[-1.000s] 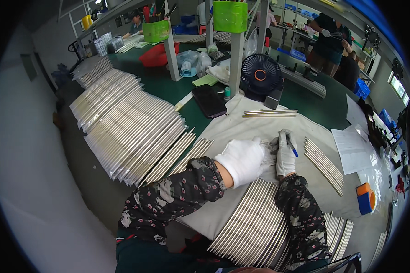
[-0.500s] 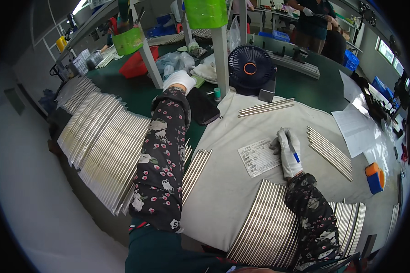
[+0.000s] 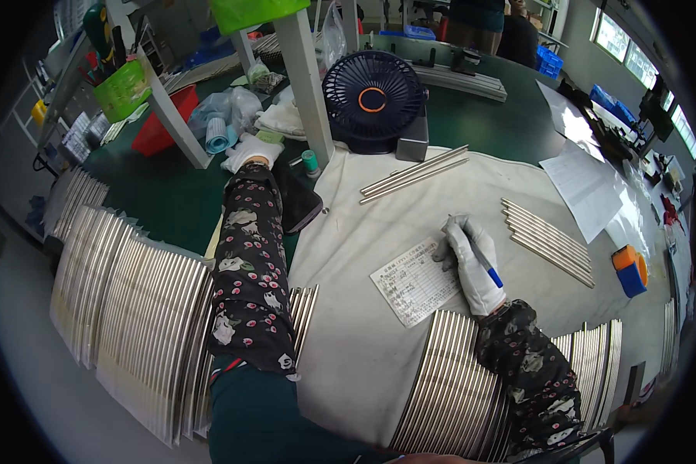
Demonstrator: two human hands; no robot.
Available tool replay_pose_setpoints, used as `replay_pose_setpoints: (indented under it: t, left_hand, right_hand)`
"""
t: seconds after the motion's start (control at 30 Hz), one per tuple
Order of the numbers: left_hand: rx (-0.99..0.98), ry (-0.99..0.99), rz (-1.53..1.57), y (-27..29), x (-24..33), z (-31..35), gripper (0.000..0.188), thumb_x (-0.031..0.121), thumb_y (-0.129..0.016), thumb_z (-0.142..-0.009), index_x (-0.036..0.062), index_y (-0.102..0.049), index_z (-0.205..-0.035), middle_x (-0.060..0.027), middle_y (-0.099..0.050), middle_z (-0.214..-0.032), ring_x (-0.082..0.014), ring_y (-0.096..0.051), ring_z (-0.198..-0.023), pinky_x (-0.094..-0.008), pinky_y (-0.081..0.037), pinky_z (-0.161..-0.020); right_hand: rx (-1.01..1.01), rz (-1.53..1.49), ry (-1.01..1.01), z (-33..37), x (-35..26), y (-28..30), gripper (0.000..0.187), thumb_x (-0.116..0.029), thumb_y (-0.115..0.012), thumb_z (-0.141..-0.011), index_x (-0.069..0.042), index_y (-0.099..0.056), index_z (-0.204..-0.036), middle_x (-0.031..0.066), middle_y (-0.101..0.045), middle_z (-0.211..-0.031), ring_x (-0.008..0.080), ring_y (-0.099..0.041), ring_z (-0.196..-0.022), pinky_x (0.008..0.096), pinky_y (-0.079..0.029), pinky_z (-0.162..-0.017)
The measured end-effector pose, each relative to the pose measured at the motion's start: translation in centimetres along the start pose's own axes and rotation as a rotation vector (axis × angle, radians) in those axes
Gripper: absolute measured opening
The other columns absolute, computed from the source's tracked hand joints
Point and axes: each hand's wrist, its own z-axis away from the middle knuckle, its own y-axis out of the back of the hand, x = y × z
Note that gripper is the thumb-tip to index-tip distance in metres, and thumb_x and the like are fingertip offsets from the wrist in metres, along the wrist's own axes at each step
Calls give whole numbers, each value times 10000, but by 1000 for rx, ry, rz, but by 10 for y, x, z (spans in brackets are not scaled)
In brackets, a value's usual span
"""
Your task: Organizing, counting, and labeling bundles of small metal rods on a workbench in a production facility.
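Observation:
My right hand [image 3: 472, 263], in a white glove with grey fingertips, grips a pen [image 3: 493, 274] whose blue end points back toward my wrist. Its fingertips are at the right edge of a small printed paper form [image 3: 414, 284] with handwriting on it, lying on the pale cloth. Farther off to the left, my white-gloved left hand [image 3: 251, 152] reaches beside a black pouch [image 3: 298, 203]. Near that hand are a blue-and-white roll [image 3: 220, 138] and a yellow-green item [image 3: 270, 137]. The left fingers are too hidden to read.
Bundled metal rods [image 3: 143, 309] in clear plastic lie at left. More loose rods [image 3: 448, 379] lie close to me, with small groups right and far. A dark fan [image 3: 373, 100] stands behind the cloth [image 3: 356, 332]. An orange-and-blue block [image 3: 630, 271] and papers [image 3: 584, 193] are at right.
The whole view has shifted, so most things appear farther left. My right hand has moved slightly right relative to the form, and more of the pen shows. The left hand stays by the pouch.

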Motion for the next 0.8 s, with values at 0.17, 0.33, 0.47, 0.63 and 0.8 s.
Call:
replay_pose_setpoints:
  t: [0.17, 0.33, 0.47, 0.63, 0.8]
  left_hand:
    - [31, -139, -85, -7, -5, -24, 683, 532, -651, -644, 113, -548, -1174, -158, -554, -1178, -289, -532, -1095, -437, -422, -878]
    - [182, -142, -35, -1, 3, 7, 589, 395, -727, -623, 77, -555, -1087, -159, -532, -1154, -285, -567, -1024, -399, -460, -837]
    - [644, -62, 363, 10, -11, 11, 498, 239, -710, -659, 7, -496, -1043, -181, -516, -1085, -340, -567, -969, -409, -472, -806]
    - [516, -19, 904, 27, -5, 19, 428, 73, -633, -719, -55, -441, -1080, -255, -542, -1068, -388, -593, -901, -377, -511, -736]
    - [463, -18, 1727, 52, 14, 100, 273, 33, -556, -789, -63, -459, -1025, -205, -568, -1022, -317, -623, -843, -366, -526, -701]
  right_hand:
    - [1, -26, 3, 0, -4, -2, 176, -197, -492, -906, -29, -540, -881, 9, -522, -621, 61, -486, -543, 190, -388, -494]
    - [10, 25, 45, 0, 1, 3, 161, -172, -502, -897, -21, -546, -867, 8, -523, -624, 65, -485, -538, 199, -393, -492]
    - [-3, 23, 22, 0, 2, -2, 154, -160, -514, -888, -12, -557, -873, 16, -529, -625, 70, -497, -539, 207, -403, -494]
    - [18, 62, 121, -3, 13, 4, 179, -180, -525, -882, -5, -562, -881, 25, -530, -614, 73, -506, -529, 217, -414, -494]
    - [-8, -29, 44, -2, 3, 5, 204, -221, -530, -882, -18, -552, -892, 32, -557, -653, 79, -522, -550, 203, -407, -495]
